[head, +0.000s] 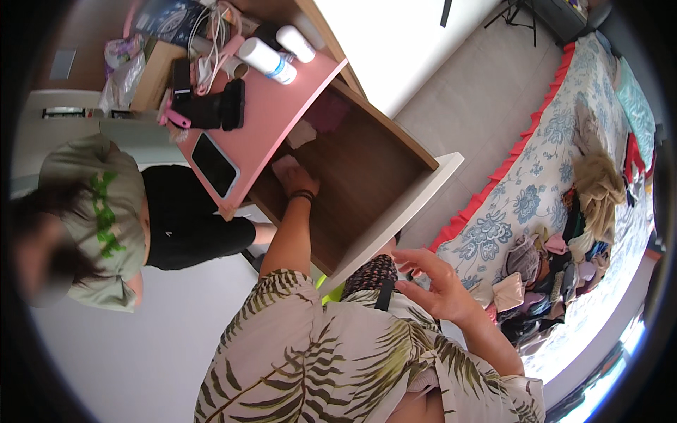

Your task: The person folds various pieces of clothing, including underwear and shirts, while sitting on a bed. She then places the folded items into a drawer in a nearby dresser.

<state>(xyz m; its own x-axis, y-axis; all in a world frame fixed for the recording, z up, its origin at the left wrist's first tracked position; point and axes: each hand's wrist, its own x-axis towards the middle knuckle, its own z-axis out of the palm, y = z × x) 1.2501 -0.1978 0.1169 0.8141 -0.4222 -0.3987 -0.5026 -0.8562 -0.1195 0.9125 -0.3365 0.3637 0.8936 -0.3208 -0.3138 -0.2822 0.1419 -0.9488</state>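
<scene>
My left hand (pixel 302 181), with dark bands at its wrist, reaches into the pulled-out wooden drawer (pixel 370 174). Its fingers are on a small folded pink cloth (pixel 284 165) near the drawer's left side. Deeper in lie a whitish folded cloth (pixel 302 134) and a dark pink cloth (pixel 330 112), both in shadow. Outside the white drawer front (pixel 394 219), my right hand (pixel 436 283) hangs in the air, fingers apart and holding nothing. Part of the left fingertips is hidden.
Above the drawer, a pink desktop (pixel 275 113) holds a smartphone (pixel 215 165), white bottles (pixel 267 59), cables (pixel 214 50) and a black device (pixel 209 108). Another person (pixel 106 211) is at the left. Mixed clothes (pixel 555 269) cover part of the floral bed (pixel 529 203) at right.
</scene>
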